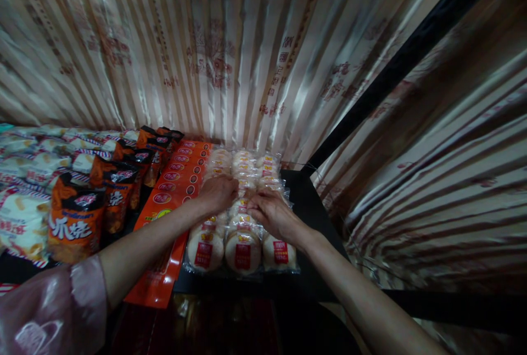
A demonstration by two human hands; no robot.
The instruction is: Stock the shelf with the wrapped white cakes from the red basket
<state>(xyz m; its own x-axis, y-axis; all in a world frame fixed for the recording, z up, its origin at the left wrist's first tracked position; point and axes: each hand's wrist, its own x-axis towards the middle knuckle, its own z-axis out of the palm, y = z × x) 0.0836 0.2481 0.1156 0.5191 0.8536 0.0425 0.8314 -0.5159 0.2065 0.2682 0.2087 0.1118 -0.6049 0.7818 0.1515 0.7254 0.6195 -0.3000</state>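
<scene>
Clear packets of round, pale rice crackers lie overlapped in three columns on a dark surface, with red and yellow labels on them. Over the middle of the columns, my left hand is closed, its fingers curled together on a rice cracker packet. Just to its right and slightly nearer, my right hand pinches at a packet in the middle column. The fingertips of both hands are partly hidden, and the light is dim. Along the left edge of the crackers runs a flat orange printed strip of packaging.
Orange and black snack bags stand in a row at the left. Beyond them lie several white snack bags. Pleated, printed curtains hang behind the dark table and at the right, where a black post slants.
</scene>
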